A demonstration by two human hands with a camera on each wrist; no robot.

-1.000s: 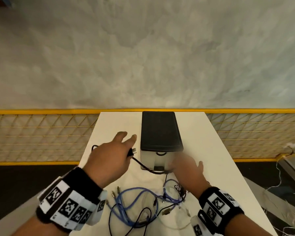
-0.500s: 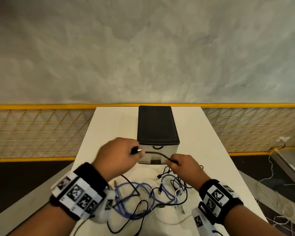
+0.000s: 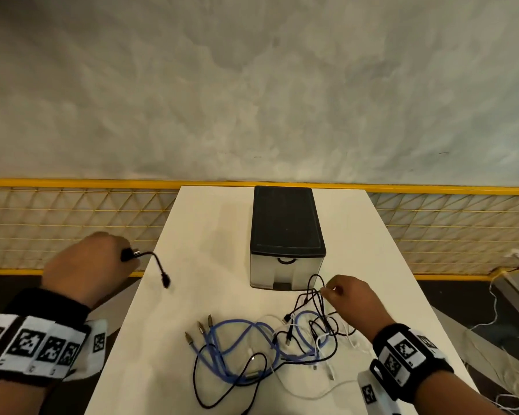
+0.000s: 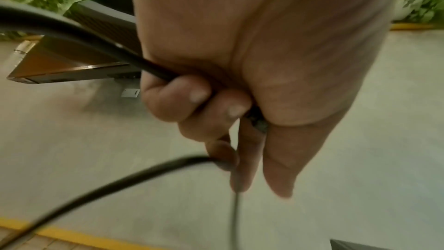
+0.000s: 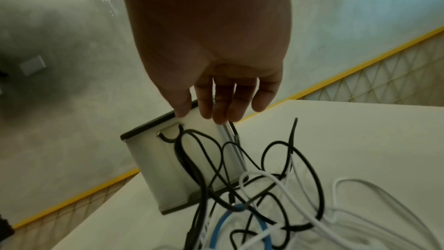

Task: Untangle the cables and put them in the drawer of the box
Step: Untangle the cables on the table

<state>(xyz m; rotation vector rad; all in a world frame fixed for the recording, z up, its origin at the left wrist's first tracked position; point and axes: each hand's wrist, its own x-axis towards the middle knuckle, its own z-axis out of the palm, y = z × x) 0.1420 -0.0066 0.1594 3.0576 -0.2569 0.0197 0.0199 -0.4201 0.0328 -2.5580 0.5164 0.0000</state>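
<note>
My left hand (image 3: 90, 265) is beyond the table's left edge and grips a short black cable (image 3: 153, 257). One plug sticks out of the fist and the other end dangles free. In the left wrist view, the left hand (image 4: 216, 102) has its fingers curled round this black cable (image 4: 84, 39). A tangle of blue, black and white cables (image 3: 267, 342) lies at the table's near side. My right hand (image 3: 351, 298) hovers at the tangle's far right with relaxed fingers (image 5: 216, 109) touching upright black loops (image 5: 192, 149). The black-topped box (image 3: 286, 229) stands behind them, its drawer (image 3: 285, 271) closed.
The white table (image 3: 210, 235) is narrow. A yellow mesh fence (image 3: 72, 223) runs behind it and to both sides. Loose white cords (image 3: 492, 319) lie on the floor at the right. Bare tabletop shows left of the box.
My left hand has swung left past the table edge, drawing the black cable out of the tangle. My right hand has let go of that cable and now sits at the tangle.
</note>
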